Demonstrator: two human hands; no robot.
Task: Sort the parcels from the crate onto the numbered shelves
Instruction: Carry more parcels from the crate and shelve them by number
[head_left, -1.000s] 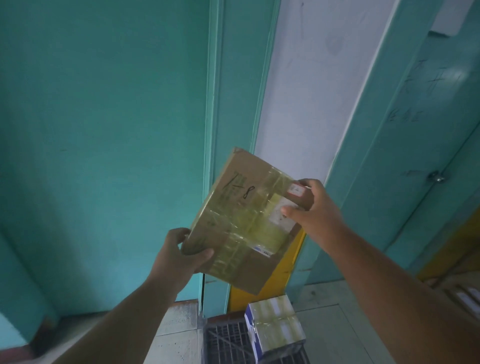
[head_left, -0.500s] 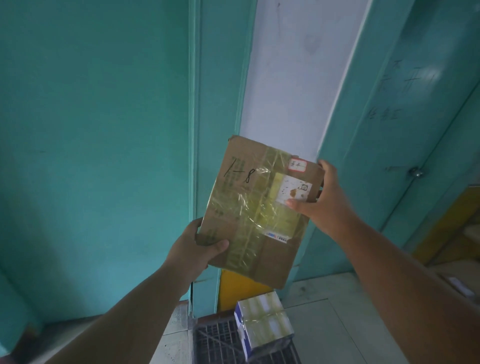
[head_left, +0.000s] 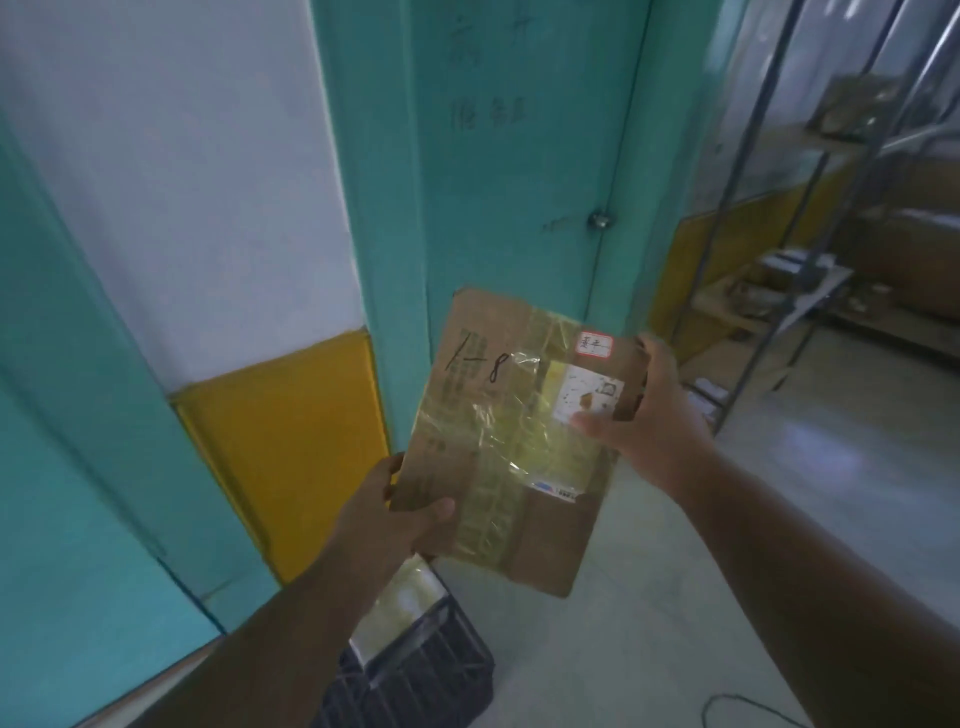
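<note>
I hold the parcel (head_left: 511, 441) up in front of the teal door (head_left: 519, 171), marked 1-8 in pen. My left hand (head_left: 400, 512) grips its lower left corner and my right hand (head_left: 649, 415) pinches its right edge. The crate (head_left: 415, 670) sits on the floor below the parcel, shelves (head_left: 779, 291) off to the door's right
</note>
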